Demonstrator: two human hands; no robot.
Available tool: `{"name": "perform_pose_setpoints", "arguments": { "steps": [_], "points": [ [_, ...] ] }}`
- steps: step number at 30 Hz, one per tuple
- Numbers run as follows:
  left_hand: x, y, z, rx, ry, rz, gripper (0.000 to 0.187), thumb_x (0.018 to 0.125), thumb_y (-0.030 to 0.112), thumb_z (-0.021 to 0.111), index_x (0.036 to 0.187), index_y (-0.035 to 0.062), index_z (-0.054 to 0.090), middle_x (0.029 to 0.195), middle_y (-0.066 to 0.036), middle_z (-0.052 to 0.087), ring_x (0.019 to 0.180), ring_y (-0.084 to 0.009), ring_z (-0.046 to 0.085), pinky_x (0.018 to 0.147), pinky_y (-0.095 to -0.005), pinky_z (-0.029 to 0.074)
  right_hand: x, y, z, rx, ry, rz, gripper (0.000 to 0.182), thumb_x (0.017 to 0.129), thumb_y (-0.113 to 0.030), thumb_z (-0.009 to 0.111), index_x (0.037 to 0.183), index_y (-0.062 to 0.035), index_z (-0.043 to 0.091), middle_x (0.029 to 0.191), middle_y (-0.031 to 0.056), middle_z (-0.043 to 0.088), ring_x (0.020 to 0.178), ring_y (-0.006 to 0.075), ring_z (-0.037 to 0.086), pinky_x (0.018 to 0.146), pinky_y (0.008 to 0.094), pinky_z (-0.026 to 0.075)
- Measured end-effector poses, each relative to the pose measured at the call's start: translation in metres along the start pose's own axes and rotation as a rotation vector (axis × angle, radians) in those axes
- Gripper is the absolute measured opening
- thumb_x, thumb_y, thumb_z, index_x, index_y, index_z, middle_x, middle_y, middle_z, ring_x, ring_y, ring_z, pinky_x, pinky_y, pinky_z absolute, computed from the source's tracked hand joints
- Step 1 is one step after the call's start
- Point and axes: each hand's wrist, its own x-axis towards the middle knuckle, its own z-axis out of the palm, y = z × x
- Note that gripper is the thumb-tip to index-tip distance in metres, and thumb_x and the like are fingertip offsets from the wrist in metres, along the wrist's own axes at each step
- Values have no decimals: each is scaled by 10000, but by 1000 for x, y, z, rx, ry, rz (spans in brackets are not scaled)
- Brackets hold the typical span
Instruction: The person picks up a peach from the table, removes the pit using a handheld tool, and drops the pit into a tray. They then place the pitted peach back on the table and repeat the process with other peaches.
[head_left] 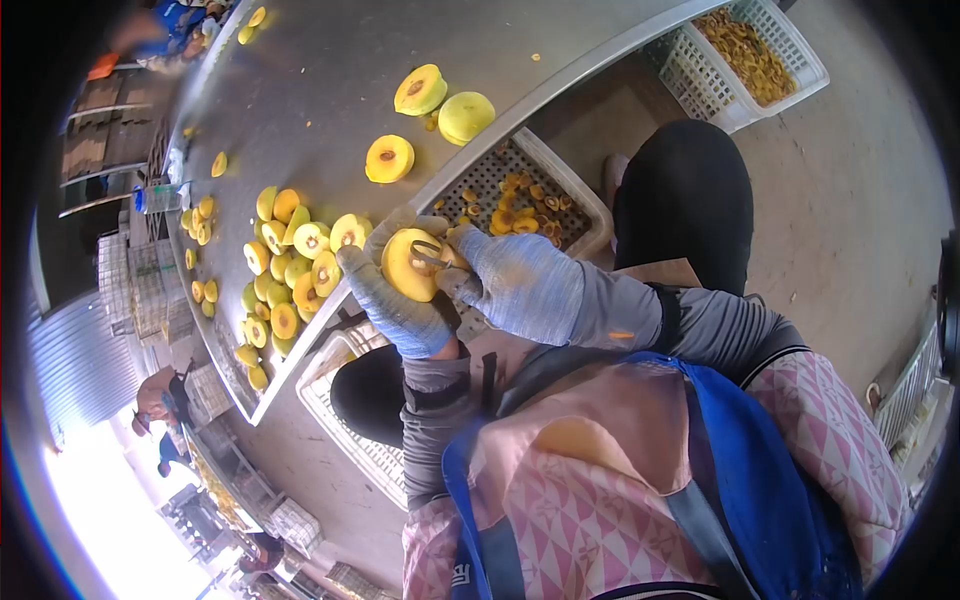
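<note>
My left hand [400, 312], in a grey-blue knitted glove, cups a yellow peach half [403, 272] with its cut face turned to the right. My right hand [528, 288], gloved alike, is closed round a pitting tool whose curved metal loop [428, 254] lies against the middle of that face. The tool's handle is hidden in my fingers. On the metal table [330, 60] beyond, two cut peach halves [390, 159] and a rounded peach piece [467, 118] lie near the edge. A heap of peach halves [285, 265] sits to the left of my left hand.
Below my hands, a crate [565, 180] holds pits and scraps. Another white crate [720, 80] full of pits stands at upper right. A white basket [345, 440] is by my left knee. People [160, 400] work in the background at lower left.
</note>
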Motion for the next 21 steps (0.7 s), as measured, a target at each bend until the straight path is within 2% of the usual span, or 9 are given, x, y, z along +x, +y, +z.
{"name": "perform_pose_setpoints", "arguments": {
  "steps": [6,8,9,11,12,14,18,20,21],
  "points": [
    [0,-8,-3,39,-71,57,686,993,568,277,1070,-51,563,903,-197,640,808,-237,613,778,-331,527,-3,1,-3,0,-2,4,423,963,-314,540,1240,2,491,630,161,607,566,332,629,509,414,500],
    [0,-7,-3,19,-91,11,631,1011,490,276,1013,-52,599,863,-168,661,803,-231,626,745,-303,530,-5,3,-1,-46,38,-28,346,906,-291,618,1088,-11,528,614,149,593,542,332,620,475,416,493],
    [2,-7,-3,19,-92,7,631,1011,490,276,1013,-52,599,863,-168,661,803,-231,626,745,-303,530,-5,3,-3,-47,39,-24,346,906,-291,618,1088,-11,528,614,149,593,542,332,620,475,416,493],
    [6,-6,-5,257,-44,66,659,1007,511,275,1000,-53,615,860,-173,663,789,-223,628,719,-290,536,-6,3,-7,-96,-68,-49,355,959,-339,537,1055,3,549,604,167,594,541,345,619,489,418,493],
    [8,-2,-7,258,-44,66,659,1007,511,275,1000,-53,615,860,-173,663,789,-223,628,719,-290,536,-6,3,-8,-95,-67,-49,355,959,-339,537,1055,3,549,604,167,594,541,345,619,489,418,493],
    [11,10,-9,181,-200,-230,699,1002,538,261,998,-57,628,879,-171,661,796,-217,629,726,-285,540,-7,2,-10,-76,-95,-54,353,958,-349,533,976,3,546,605,172,595,545,349,619,487,424,490],
    [9,10,4,98,-254,-141,681,983,568,329,1001,-46,623,910,-145,657,856,-219,624,795,-298,521,-4,4,1,-77,-44,37,356,955,-348,536,990,7,545,613,178,600,557,357,621,504,442,491],
    [-3,2,25,93,130,24,678,960,590,393,1024,-47,619,909,-143,657,875,-220,622,795,-313,520,-2,7,2,42,46,71,356,951,-343,543,996,11,543,619,186,603,576,362,628,522,453,493],
    [-2,-3,20,93,130,23,678,960,590,393,1024,-47,619,909,-143,657,875,-220,622,795,-313,520,-3,7,2,43,46,72,356,951,-343,543,996,11,543,619,186,603,576,362,628,522,453,493]
  ]
}}
